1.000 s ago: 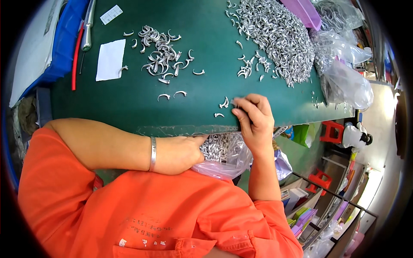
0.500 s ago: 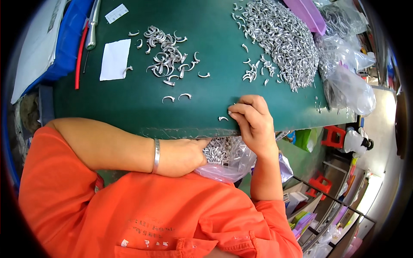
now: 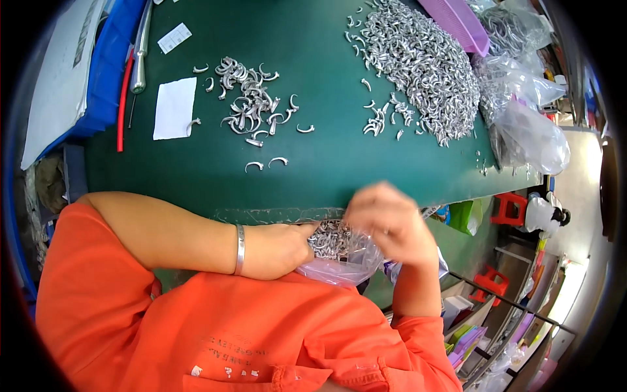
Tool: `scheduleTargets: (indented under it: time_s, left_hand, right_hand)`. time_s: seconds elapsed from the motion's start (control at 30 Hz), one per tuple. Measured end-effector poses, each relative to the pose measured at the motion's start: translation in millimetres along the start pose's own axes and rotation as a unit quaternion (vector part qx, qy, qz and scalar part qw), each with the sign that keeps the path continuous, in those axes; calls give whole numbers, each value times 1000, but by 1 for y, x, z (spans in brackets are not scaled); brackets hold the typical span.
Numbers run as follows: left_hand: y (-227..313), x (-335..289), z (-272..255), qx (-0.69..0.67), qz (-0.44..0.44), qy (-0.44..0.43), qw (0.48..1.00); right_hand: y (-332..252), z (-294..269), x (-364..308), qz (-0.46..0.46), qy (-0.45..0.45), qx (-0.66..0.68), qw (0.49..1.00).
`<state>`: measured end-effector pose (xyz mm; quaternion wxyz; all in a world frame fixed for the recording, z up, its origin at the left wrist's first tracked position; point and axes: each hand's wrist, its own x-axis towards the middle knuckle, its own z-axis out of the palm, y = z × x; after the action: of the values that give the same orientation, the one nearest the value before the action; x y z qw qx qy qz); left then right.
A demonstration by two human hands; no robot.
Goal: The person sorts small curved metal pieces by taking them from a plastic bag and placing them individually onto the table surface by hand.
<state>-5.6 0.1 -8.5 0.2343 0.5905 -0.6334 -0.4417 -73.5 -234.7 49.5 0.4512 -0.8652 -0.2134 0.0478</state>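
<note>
My left hand (image 3: 277,249), with a silver bangle at its wrist, grips the rim of a clear plastic bag (image 3: 339,271) just below the table's front edge. Inside the bag lie many small curved silver metal pieces (image 3: 328,240). Over the bag's right side hangs my right hand (image 3: 392,222), smeared by motion, so whether its fingers hold anything cannot be seen. Farther off on the green table, a loose group of curved metal pieces (image 3: 251,98) lies left of centre, two single ones nearer me. A big heap of similar pieces (image 3: 424,65) covers the table's right.
A purple basket (image 3: 457,26) and clear plastic bags (image 3: 532,137) border the heap. On the left are a blue tray (image 3: 108,72), a red rod (image 3: 124,104), a metal-handled tool (image 3: 138,72) and white paper (image 3: 174,108). Red stools (image 3: 507,208) and another person (image 3: 542,212) are beyond.
My right hand has moved from the tabletop toward me, over the bag. The single metal piece beside it at the table edge is gone from there. My left hand stays at the bag.
</note>
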Motion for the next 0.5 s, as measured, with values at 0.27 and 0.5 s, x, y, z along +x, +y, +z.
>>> scheduleTargets:
  time_s: [0.27,0.5]
  left_hand:
    - [3,-3,-7,19,17,6,1000]
    - [3,-7,-9,-4,18,25,1000]
  right_hand:
    - [31,-4,30,54,184,-192,962]
    - [29,6,2,22,169,-182,968]
